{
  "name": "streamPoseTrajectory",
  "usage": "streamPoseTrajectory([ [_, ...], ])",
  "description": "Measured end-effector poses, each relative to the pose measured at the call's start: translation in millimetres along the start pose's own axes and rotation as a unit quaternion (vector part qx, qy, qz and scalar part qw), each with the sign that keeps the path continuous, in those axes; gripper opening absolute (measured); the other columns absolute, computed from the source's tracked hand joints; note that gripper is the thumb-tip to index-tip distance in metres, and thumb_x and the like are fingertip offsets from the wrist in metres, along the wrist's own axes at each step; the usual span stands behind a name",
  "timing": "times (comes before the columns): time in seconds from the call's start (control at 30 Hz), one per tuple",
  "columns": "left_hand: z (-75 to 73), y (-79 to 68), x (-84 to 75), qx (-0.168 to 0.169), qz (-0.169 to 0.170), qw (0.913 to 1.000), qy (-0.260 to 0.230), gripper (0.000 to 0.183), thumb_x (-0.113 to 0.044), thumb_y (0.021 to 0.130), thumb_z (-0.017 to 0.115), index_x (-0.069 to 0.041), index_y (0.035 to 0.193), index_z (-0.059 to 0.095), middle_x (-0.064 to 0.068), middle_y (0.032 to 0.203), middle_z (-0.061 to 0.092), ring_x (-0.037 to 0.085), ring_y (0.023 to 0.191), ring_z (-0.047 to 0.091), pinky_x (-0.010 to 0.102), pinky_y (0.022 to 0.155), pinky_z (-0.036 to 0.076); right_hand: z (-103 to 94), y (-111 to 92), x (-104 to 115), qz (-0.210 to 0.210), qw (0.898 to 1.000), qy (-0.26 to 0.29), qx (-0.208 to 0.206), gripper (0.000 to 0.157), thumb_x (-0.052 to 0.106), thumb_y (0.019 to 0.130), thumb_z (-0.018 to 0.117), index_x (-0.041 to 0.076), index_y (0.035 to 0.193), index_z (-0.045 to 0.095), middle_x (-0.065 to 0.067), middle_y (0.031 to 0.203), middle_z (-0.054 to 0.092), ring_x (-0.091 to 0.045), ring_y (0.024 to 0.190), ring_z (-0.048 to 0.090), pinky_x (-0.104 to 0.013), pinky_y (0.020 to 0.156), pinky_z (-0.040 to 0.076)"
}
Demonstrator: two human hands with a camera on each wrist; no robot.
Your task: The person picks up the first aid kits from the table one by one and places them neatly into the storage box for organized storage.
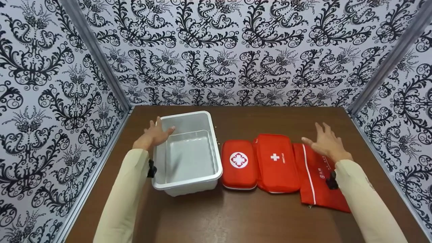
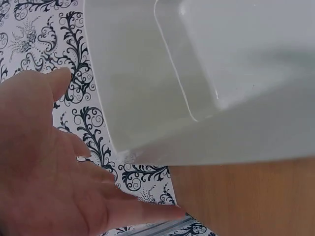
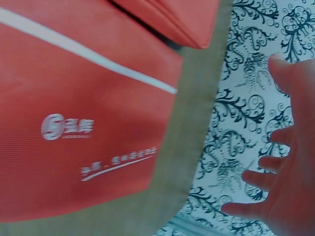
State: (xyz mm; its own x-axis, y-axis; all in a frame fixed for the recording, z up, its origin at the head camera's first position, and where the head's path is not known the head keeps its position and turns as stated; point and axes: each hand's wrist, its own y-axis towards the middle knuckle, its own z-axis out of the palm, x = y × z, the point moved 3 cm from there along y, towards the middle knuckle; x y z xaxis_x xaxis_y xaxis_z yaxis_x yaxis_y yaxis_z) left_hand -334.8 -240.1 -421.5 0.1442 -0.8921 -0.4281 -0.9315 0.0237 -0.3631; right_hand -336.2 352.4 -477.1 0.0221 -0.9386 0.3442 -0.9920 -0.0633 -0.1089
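In the head view my left hand hovers with spread fingers over the left rim of a white plastic basin, and the left wrist view shows its palm beside the basin's wall, holding nothing. My right hand, fingers apart, is held above a flat red pouch with a white stripe. Left of that pouch lies a red first aid bag with a white cross. Next to the basin sits a red hard-looking case with a round white cross emblem. White lettering marks the pouch in the right wrist view.
Everything stands on a brown wooden table. Patterned black-and-white panels rise behind it and at both sides, with grey metal posts at the corners. The three red items lie side by side, the bag partly overlapping the pouch.
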Motion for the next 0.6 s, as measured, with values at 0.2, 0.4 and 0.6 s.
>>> streamPoseTrajectory([
  [0.2,2.8,0.5,7.5,0.034,-0.021,0.9981,-0.046,0.097,-0.057,0.104,0.030,0.011,0.151,-0.021,0.037,0.161,-0.006,0.052,0.150,0.010,0.059,0.113,0.040,16.5,-13.0,-22.4,0.025,0.999,-0.001,0.039,0.104,0.065,0.096,0.047,-0.009,0.156,0.004,-0.044,0.154,0.003,-0.068,0.136,0.017,-0.083,0.107,0.013],
  [0.4,6.0,0.2,17.0,0.050,-0.028,0.9943,-0.090,0.088,-0.051,0.106,0.028,0.008,0.153,-0.018,0.036,0.162,0.001,0.053,0.148,0.020,0.064,0.101,0.048,23.9,-27.0,-45.4,0.062,0.995,0.002,0.082,0.103,0.058,0.096,0.051,-0.018,0.151,0.007,-0.050,0.147,0.011,-0.069,0.128,0.024,-0.082,0.104,0.025],
  [0.6,10.1,0.8,20.0,0.058,-0.029,0.9880,-0.140,0.072,-0.032,0.109,0.025,0.004,0.155,-0.016,0.030,0.164,-0.008,0.052,0.150,0.010,0.069,0.107,0.039,29.7,-36.4,-61.3,0.103,0.979,0.009,0.173,0.107,0.057,0.095,0.051,-0.030,0.141,0.008,-0.056,0.139,0.010,-0.070,0.127,0.018,-0.079,0.109,0.024],
])
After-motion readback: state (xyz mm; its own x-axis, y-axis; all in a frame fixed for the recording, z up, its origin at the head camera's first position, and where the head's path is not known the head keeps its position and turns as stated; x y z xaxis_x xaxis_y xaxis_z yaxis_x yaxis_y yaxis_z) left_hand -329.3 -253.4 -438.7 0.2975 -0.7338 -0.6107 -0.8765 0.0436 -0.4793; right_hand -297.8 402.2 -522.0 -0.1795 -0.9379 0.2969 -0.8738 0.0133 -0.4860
